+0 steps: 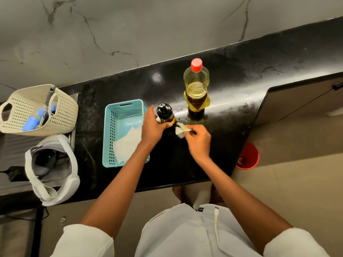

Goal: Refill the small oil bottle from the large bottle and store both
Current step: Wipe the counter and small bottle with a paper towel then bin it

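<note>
Stone, black and glossy, makes up the surface (pixel 232 75), which runs along a grey marbled wall (pixel 111 25); pale floor shows at right, where a red bucket (pixel 248 156) stands below the edge. We count two bottles, both upright and capped: the large bottle (pixel 196 86) (red cap, part full of yellow oil) stands just behind and to the right of the small oil bottle (pixel 165 114), black-topped. We see two baskets: a turquoise one (pixel 109 130) holding white paper sheets (pixel 128 143), and a cream one (pixel 63 112) farther left, with a white headset (pixel 53 169) below it. Our left hand (pixel 154 127) has its fingers wrapped around the small bottle's lower body; our right hand (pixel 198 140) pinches a crumpled white tissue (pixel 181 129) beside that bottle.
</note>
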Motion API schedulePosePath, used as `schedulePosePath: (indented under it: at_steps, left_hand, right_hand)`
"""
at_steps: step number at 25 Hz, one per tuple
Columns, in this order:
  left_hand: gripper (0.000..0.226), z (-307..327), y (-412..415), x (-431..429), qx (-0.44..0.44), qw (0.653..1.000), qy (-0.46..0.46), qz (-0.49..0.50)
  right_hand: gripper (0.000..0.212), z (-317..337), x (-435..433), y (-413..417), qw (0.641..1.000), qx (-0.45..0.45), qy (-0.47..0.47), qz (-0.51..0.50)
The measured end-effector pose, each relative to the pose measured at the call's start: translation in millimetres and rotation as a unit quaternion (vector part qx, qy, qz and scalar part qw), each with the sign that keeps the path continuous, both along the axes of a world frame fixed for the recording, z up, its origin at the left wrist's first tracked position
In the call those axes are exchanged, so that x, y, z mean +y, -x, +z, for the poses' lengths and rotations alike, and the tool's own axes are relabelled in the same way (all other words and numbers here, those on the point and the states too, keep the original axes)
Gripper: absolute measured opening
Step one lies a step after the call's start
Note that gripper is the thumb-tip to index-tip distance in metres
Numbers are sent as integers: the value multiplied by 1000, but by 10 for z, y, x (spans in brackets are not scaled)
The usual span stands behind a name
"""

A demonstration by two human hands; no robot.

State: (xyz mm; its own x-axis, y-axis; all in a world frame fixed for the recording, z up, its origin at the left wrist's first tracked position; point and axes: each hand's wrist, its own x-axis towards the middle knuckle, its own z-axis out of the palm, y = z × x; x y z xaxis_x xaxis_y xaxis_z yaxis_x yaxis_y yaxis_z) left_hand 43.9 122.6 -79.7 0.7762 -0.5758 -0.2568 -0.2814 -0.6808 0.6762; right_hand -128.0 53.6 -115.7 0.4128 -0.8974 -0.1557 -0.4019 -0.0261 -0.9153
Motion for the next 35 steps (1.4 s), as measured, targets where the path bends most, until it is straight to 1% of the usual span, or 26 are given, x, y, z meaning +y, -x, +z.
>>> schedulePosePath:
  at_steps: [1, 2, 4, 5, 7, 9, 10, 12, 14, 16, 18, 20, 22, 25, 28, 30, 33, 34, 35]
  left_hand:
    - [101, 3, 9, -15, 9, 1000, 4, 3]
    - [102, 11, 27, -36, 14, 1000, 10, 4]
    - [91, 47, 56, -72, 1, 1000, 29, 5]
    - [84, 46, 66, -90, -4, 999, 39, 7]
    - [73, 31, 72, -109, -7, 998, 53, 14]
    - [67, 20, 61, -117, -10, 998, 59, 16]
    - [65, 13, 48, -124, -14, 998, 64, 15]
    - [62, 5, 18, -138, -16, 997, 74, 22]
    - [60, 7, 1, -161, -14, 996, 85, 27]
    - [60, 0, 15, -195, -16, 995, 92, 31]
    - [58, 0, 22, -236, -19, 995, 97, 32]
    - [55, 9, 7, -241, -22, 993, 107, 41]
    - [55, 66, -14, -243, -30, 990, 125, 50]
    - [61, 247, -145, -221, -46, 985, 149, 75]
    - [67, 421, -370, -164, -62, 981, 161, 87]
    - [69, 474, -450, -146, -60, 983, 156, 75]
    - [67, 499, -445, -122, -50, 985, 153, 65]
    - [66, 498, -424, -108, -48, 985, 153, 67]
    - [65, 499, -403, -89, -48, 985, 155, 67]
  right_hand:
    - [22, -44, -102, 72, 998, 38, 58, 9]
    - [23, -80, -192, 106, 990, 88, 106, 32]
    - [34, -144, -242, 33, 959, 204, 166, 108]
    - [43, -173, -197, -47, 938, 247, 189, 152]
    - [66, -232, -53, -245, 904, 299, 208, 225]
    - [88, -275, 59, -404, 886, 326, 192, 268]
    - [94, -312, 104, -447, 877, 337, 197, 283]
    - [98, -348, 195, -444, 859, 337, 205, 326]
    - [98, -319, 310, -266, 838, 323, 211, 387]
    - [99, -314, 294, -46, 821, 329, 229, 407]
    - [103, -315, 90, -13, 827, 348, 235, 375]
    - [106, -314, -127, -184, 834, 362, 223, 353]
    - [109, -309, -307, -401, 830, 368, 230, 351]
    - [110, -289, -405, -764, 828, 350, 227, 374]
    - [105, -227, -162, -1051, 815, 328, 214, 428]
    - [99, -218, 151, -908, 804, 322, 218, 449]
    - [96, -223, 311, -251, 801, 312, 229, 457]
    - [96, -235, 241, -36, 805, 324, 230, 441]
    - [97, -239, 140, 102, 816, 337, 229, 410]
